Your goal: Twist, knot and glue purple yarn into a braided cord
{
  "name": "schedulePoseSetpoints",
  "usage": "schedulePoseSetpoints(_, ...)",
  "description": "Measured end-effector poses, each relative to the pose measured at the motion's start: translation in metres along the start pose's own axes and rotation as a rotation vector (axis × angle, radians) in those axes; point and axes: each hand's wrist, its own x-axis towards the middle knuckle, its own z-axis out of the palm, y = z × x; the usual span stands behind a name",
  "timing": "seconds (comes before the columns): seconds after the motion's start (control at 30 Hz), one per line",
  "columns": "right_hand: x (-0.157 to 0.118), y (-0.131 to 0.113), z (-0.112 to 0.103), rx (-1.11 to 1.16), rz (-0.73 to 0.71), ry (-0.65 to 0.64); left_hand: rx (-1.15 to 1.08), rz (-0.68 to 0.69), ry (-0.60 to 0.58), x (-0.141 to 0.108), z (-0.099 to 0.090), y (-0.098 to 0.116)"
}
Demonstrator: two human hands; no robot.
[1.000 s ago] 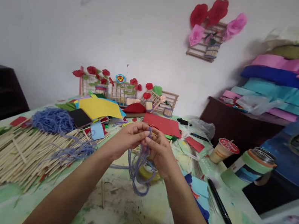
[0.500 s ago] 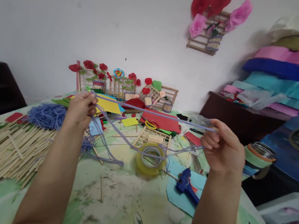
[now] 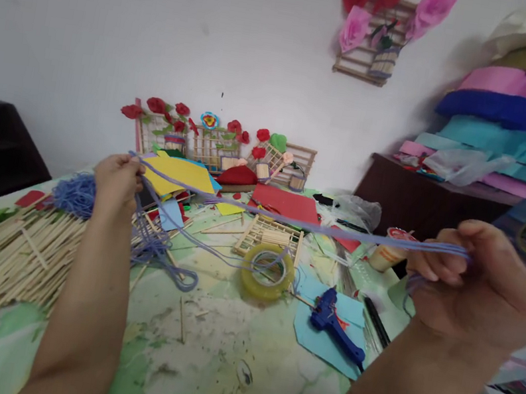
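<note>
A length of purple yarn (image 3: 289, 220) stretches across the table between my two hands. Its left end is pinched in my left hand (image 3: 119, 183), which is above the sticks beside the blue yarn pile (image 3: 74, 193). My right hand (image 3: 468, 282) grips several strands at the far right, fingers closed. A slacker strand hangs below and crosses the roll of yellow tape (image 3: 249, 282). Loops of purple yarn (image 3: 186, 278) lie on the table near my left forearm.
A blue glue gun (image 3: 334, 330) rests on light blue paper (image 3: 308, 346). Thin wooden sticks (image 3: 13, 269) cover the left side. Behind are a small stick lattice (image 3: 244, 240), red paper (image 3: 286, 205), a cup (image 3: 386, 254) and stick frames with red flowers (image 3: 209, 141).
My right hand has moved right and nearer the camera, and my left hand slightly left. The span of yarn between them is longer, and the cup has come into view.
</note>
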Motion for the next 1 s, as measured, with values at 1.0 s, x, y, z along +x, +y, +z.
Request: schedulePoseSetpoints(1.0,-0.021,0.101,0.087,-0.510,0.420,-0.707,0.548,0.375,-0.991,-0.131,0.079,0.024)
